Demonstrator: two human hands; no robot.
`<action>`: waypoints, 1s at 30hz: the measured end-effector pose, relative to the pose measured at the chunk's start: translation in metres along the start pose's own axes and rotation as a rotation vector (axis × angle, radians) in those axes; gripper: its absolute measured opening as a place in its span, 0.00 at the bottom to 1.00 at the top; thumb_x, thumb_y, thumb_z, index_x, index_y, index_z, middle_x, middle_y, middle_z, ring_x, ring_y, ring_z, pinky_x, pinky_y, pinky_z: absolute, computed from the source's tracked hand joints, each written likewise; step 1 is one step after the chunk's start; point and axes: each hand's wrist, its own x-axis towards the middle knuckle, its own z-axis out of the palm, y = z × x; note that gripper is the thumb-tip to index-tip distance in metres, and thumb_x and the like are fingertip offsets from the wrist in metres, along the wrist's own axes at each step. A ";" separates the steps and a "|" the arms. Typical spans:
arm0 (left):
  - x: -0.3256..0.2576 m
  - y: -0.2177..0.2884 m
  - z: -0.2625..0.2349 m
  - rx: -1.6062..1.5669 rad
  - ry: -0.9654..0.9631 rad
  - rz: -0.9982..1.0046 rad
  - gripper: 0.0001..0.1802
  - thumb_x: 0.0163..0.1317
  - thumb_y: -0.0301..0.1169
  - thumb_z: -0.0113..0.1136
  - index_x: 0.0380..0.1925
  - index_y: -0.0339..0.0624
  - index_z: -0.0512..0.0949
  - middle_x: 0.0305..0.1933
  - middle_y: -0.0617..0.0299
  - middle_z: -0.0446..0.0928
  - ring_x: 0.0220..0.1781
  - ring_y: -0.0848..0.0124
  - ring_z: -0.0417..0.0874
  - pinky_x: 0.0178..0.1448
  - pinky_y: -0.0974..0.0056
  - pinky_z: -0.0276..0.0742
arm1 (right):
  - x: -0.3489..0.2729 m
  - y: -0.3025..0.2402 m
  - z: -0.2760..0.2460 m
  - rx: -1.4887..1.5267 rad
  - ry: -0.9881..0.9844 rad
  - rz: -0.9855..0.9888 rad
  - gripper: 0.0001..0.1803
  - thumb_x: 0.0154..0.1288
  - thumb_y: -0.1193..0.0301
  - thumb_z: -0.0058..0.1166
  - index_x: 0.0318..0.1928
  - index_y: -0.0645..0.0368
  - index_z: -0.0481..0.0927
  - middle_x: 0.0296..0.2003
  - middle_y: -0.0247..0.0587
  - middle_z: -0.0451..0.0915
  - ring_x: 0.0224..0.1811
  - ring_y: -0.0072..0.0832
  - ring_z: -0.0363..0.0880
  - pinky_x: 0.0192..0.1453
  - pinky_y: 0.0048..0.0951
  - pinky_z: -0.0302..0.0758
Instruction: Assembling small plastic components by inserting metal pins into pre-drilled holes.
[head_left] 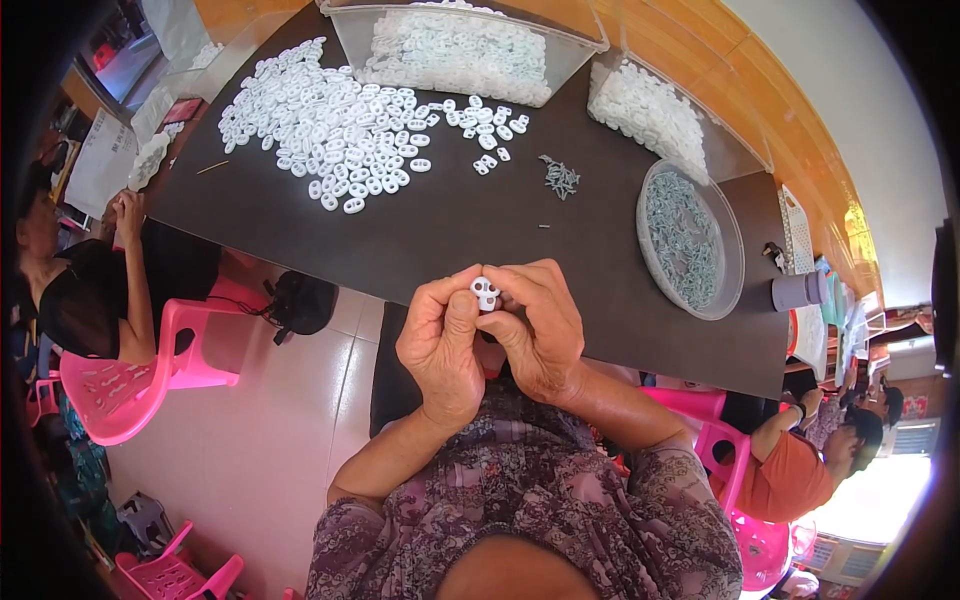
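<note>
A small white plastic cord lock with holes through it is pinched between the fingertips of both hands, just off the near edge of the table. My left hand grips it from the left, thumb and forefinger closed. From the right, my right hand presses on it with closed thumb and fingers. Beyond my hands, a small heap of grey metal springs lies on the dark table, with a single spring nearer to me. Loose white pieces are scattered behind them.
A large pile of white two-hole oval pieces spreads across the far left. Two clear bins of white parts stand at the back. On the right are a round tub of springs and a purple cup. People sit on both sides.
</note>
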 end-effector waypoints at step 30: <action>0.000 -0.012 0.004 0.292 0.010 0.356 0.08 0.69 0.28 0.47 0.38 0.33 0.72 0.29 0.64 0.68 0.30 0.78 0.66 0.34 0.73 0.65 | 0.003 0.005 0.013 -0.075 0.130 -0.226 0.12 0.53 0.78 0.58 0.39 0.66 0.74 0.30 0.45 0.75 0.27 0.35 0.72 0.30 0.32 0.69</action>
